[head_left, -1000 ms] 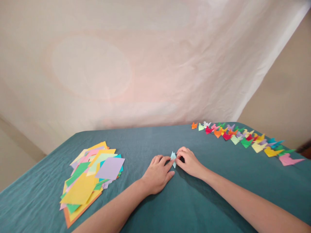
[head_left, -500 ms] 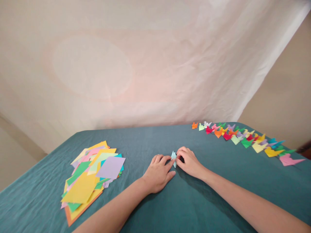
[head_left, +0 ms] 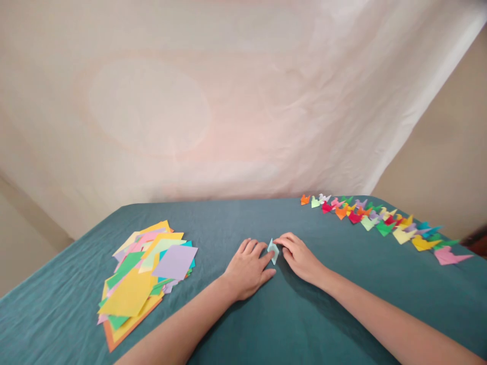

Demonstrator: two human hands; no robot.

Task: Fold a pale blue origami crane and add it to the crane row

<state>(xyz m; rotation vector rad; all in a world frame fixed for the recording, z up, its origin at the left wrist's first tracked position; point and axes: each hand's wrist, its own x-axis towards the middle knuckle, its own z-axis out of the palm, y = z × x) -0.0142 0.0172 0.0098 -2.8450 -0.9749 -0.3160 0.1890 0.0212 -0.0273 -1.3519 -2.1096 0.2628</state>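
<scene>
A small light-blue folded paper, with a pointed top and a kite-like outline, lies on the teal cloth between my hands. My left hand rests flat on the cloth with its fingers apart, and its index fingertip presses the paper's left side. On the other side is my right hand. Its index finger reaches out to the paper's upper right edge, while the thumb stands apart below; the other fingers are curled. Whether the right fingertip touches or just hovers is hard to tell.
Colored paper sheets lie in a loose pile on the left. Several folded paper birds stand in rows along the back right of the cloth-covered table. A pale hanging sheet rises behind the table.
My right thumb and index finger have parted from their pinch at the paper, and the index finger is now stretched out. The paper's right side looks wider. My left hand has barely moved.
</scene>
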